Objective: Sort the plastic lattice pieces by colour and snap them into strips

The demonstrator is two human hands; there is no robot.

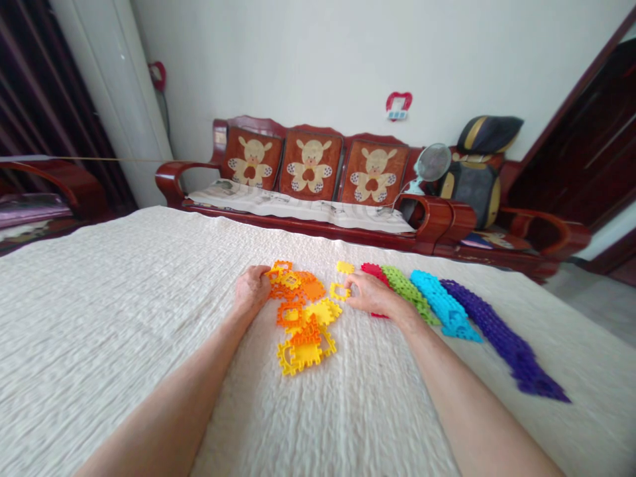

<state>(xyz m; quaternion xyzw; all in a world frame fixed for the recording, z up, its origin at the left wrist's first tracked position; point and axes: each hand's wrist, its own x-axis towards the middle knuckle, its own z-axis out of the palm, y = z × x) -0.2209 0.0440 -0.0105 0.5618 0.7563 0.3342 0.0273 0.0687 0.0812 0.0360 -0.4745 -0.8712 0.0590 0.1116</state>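
Note:
My left hand is closed at the left edge of a loose pile of orange interlocking plastic pieces and yellow ones. Its fingertips pinch the edge of a yellow piece. On the other side of the pile, my right hand has thumb and fingers on a yellow square frame piece, which lies at the cloth. Just beyond that frame is a solid yellow piece. Red pieces are partly hidden behind my right hand and wrist.
Right of my right hand run overlapping rows of green pieces, light blue pieces and purple pieces. A cream quilted cloth covers the surface. Behind it stand a wooden sofa with bear cushions and a small fan.

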